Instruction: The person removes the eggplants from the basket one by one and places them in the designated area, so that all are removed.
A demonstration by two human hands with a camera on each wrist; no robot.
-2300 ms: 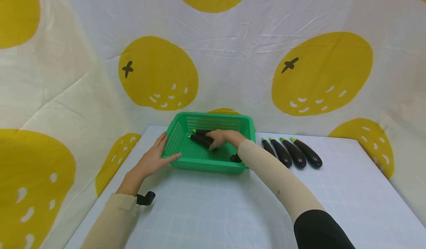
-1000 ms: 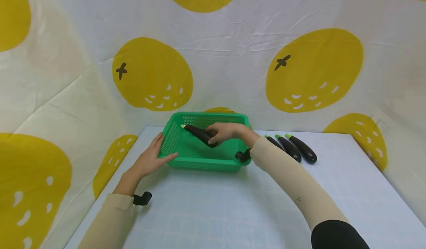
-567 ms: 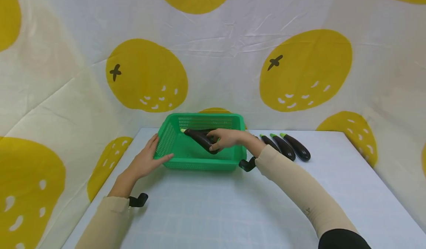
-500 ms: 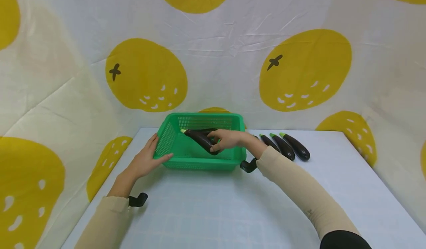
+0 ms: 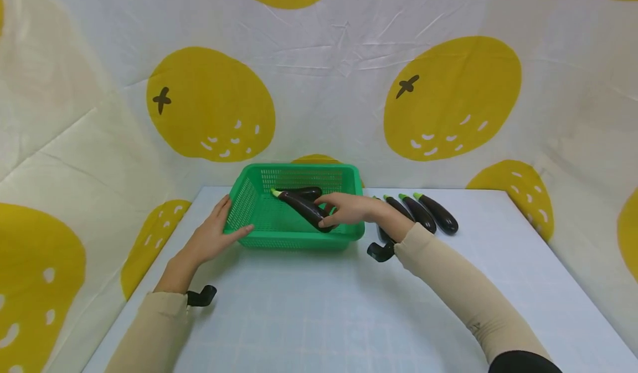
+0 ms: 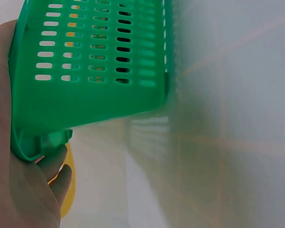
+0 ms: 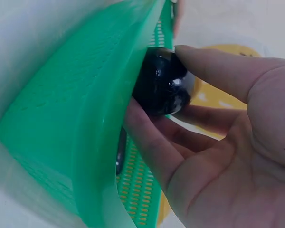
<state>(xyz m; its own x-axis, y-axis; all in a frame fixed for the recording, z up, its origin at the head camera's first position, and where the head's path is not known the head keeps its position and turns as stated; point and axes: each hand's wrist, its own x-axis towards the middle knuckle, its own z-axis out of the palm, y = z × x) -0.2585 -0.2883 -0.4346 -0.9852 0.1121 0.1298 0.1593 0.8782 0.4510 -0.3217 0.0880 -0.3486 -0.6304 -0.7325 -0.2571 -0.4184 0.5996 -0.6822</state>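
Observation:
A green plastic basket [image 5: 289,242] stands near the back of the table, with two dark eggplants in it. My right hand [image 5: 346,208] holds the nearer eggplant [image 5: 301,207] by its thick end, thumb and fingers around it, close to the basket's front right rim. Its pale green stem points to the back left. Behind it lies the other eggplant [image 5: 310,192], partly covered. At the basket's left front corner, my left hand [image 5: 209,237] grips the rim, thumb over the front edge. In the left wrist view, fingertips [image 6: 61,178] curl beneath the rim's corner.
Several more eggplants [image 5: 436,212] lie in a row on the table to the right of the basket; my right forearm partly hides the nearest. A white cloth [image 5: 319,113] with yellow fruit prints hangs behind the pale table [image 5: 299,312].
My right hand has lifted one eggplant off the basket floor and brought it toward the front right rim. The left hand has kept to its corner. The head view has shifted slightly.

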